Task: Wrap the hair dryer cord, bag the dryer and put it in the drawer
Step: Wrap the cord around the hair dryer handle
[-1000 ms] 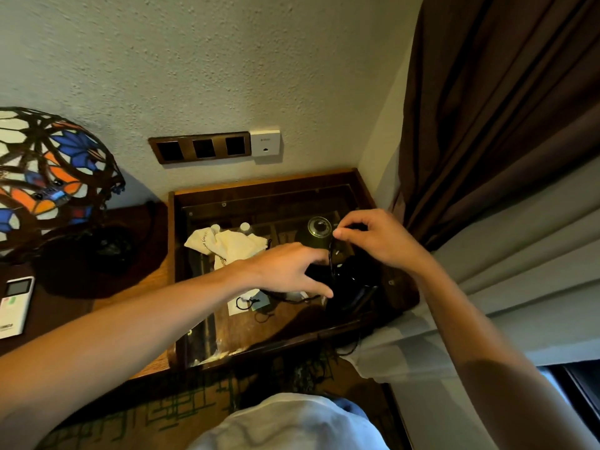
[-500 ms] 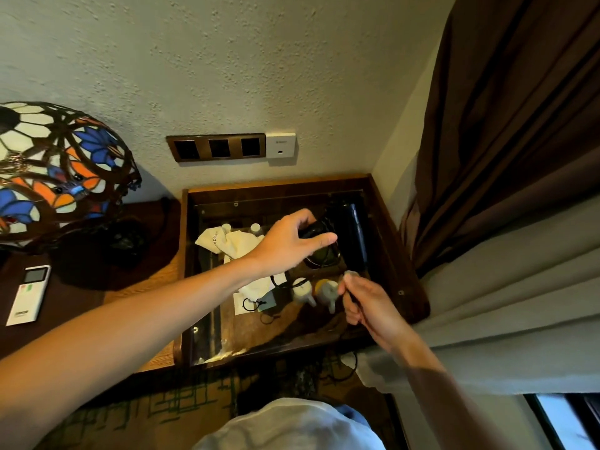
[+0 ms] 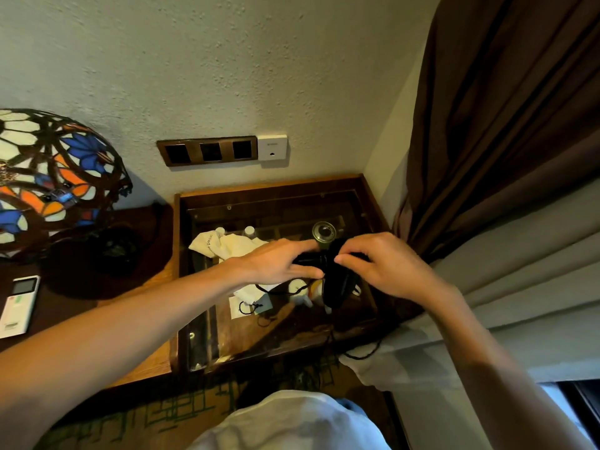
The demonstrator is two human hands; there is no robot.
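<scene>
A black hair dryer [image 3: 336, 280] is held above the glass-topped wooden side table [image 3: 272, 190]. My left hand [image 3: 279, 261] grips its barrel from the left, index finger stretched out. My right hand [image 3: 376, 264] pinches the black cord at the top of the dryer, right beside the left fingertips. A loose stretch of cord [image 3: 360, 352] hangs past the table's front edge. A crumpled white cloth bag [image 3: 224, 243] with a black drawstring lies on the glass behind my left wrist. No drawer shows.
A stained-glass lamp [image 3: 48, 177] stands at the left, with a white remote [image 3: 18, 303] below it. Small bottles [image 3: 300, 289] and a round metal lid [image 3: 324, 230] show under the glass. Brown and grey curtains [image 3: 493, 157] hang close on the right. A switch panel [image 3: 207, 151] is on the wall.
My right hand came up from the table's front edge to the top of the dryer, meeting my left hand. The left hand stayed on the dryer's barrel.
</scene>
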